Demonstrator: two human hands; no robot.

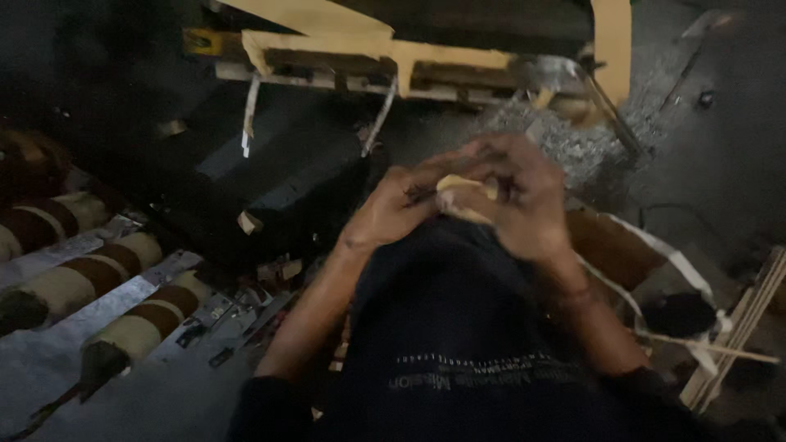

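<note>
both hands meet above the person's dark-clothed lap; the left hand (393,209) and the right hand (524,200) are closed together on a small pale yellow piece (463,196), fingers curled around it. at the left lie brown and cream rolls (123,266) in a row, and a pile of grey shavings (573,143) sits behind the hands

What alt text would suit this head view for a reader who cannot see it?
Two bare hands, left hand and right hand, meet over a dark cloth and pinch a small pale yellowish piece between them. At left lie brown-and-cream rolls on metal strips; the dim picture is blurred.
</note>
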